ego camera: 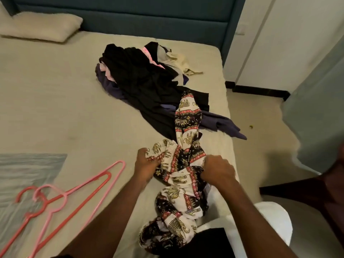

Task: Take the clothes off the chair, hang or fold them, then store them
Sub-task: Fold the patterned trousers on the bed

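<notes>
Both my forearms reach up from the bottom edge toward the elephant-print garment (183,175), a white, black and red patterned cloth strung out on the bed (55,101) from 6 o'clock up to the centre. My left hand (147,165) has its grip closed on a bunch of the cloth at its left side, fingers curled into the fabric. My right hand (217,170) has its grip closed on the cloth's right side, knuckles up, fingers tucked under the folds. The lower end of the garment trails toward my body, where a black patch and something white sit at 5 o'clock; I cannot tell what they are.

At 12 o'clock from my hands lies the clothes pile (143,77), mostly black with purple, pink and cream pieces, touching the far end of the printed garment. At 8 o'clock, pink and coral hangers (80,190) lie overlapping on the bed beside a pale blue sheet (20,175). A pillow (41,27) rests at 10 o'clock against the teal headboard (149,21). Floor (260,127) shows at 3 o'clock.
</notes>
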